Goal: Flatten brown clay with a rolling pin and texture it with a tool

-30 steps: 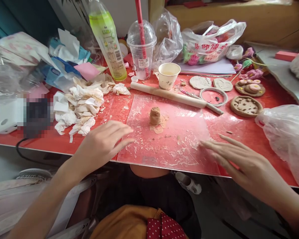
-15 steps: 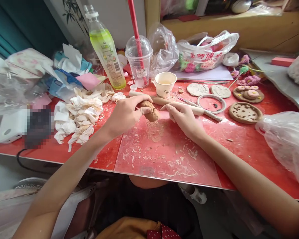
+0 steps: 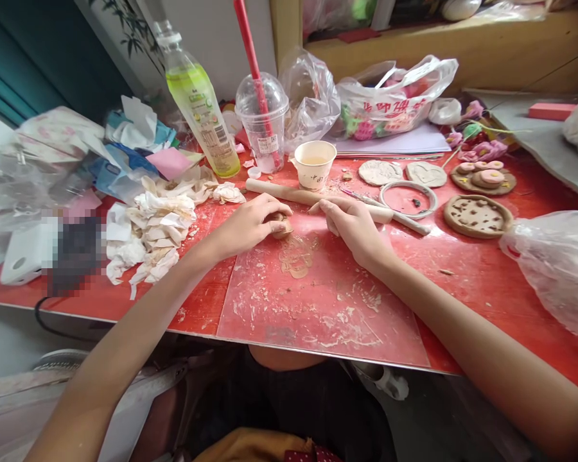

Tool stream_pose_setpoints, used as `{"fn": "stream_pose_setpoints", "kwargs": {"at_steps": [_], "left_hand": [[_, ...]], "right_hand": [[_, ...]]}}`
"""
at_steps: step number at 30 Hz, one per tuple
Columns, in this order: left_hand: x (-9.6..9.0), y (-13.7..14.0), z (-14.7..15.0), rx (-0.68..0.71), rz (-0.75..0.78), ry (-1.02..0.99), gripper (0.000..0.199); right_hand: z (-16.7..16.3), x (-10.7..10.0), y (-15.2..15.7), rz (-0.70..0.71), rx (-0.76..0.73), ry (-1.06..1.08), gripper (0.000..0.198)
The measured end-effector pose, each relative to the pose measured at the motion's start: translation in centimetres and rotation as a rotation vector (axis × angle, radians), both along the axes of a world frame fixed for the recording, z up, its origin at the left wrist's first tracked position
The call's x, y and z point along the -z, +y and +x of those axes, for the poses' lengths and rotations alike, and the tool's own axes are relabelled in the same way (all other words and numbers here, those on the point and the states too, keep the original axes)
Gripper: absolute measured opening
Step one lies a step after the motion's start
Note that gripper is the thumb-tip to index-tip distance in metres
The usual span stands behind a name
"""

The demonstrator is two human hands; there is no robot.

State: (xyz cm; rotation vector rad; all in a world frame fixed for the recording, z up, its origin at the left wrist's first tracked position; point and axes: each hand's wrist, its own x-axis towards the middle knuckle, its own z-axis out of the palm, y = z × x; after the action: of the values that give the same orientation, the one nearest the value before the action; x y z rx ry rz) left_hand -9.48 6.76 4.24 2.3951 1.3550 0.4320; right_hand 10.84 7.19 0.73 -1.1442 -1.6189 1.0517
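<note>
My left hand (image 3: 255, 224) curls over a brown clay lump (image 3: 282, 230) at the back of the clear mat (image 3: 289, 308), its fingers round the lump and hiding most of it. To the right, my right hand (image 3: 354, 228) has thumb and fingers pinched together; a small pale tip shows at the fingers, and I cannot make out what is between them. Just behind both hands lies a wooden rolling pin (image 3: 274, 190). A thin clay smear (image 3: 296, 255) marks the mat in front of the lump.
Behind the pin stand a paper cup (image 3: 315, 170), a lidded plastic cup (image 3: 260, 122) and a green drink bottle (image 3: 200, 115). Crumpled tissues (image 3: 161, 224) lie left. On the right are a clay ring (image 3: 388, 190), a round clay dish (image 3: 505, 221) and a plastic bag (image 3: 553, 256).
My left hand has lowered the clay lump toward the mat and now covers more of it. My right hand stays nearly in place, still pinched. The view has shifted slightly.
</note>
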Motion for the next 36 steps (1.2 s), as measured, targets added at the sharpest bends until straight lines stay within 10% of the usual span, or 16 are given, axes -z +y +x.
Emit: {"fn": "stream_pose_setpoints", "kwargs": {"at_steps": [14, 22, 36], "left_hand": [[1.0, -1.3, 1.2, 0.172, 0.182, 0.072, 0.020], [-1.5, -1.4, 0.0, 0.271, 0.006, 0.107, 0.039], [-2.4, -3.5, 4.6, 0.458, 0.472, 0.582, 0.020]], "right_hand": [[-0.1, 0.5, 0.2, 0.060, 0.013, 0.002, 0.027], [0.0, 0.1, 0.1, 0.048, -0.003, -0.009, 0.030], [-0.1, -0.4, -0.2, 0.035, 0.013, -0.019, 0.027]]}}
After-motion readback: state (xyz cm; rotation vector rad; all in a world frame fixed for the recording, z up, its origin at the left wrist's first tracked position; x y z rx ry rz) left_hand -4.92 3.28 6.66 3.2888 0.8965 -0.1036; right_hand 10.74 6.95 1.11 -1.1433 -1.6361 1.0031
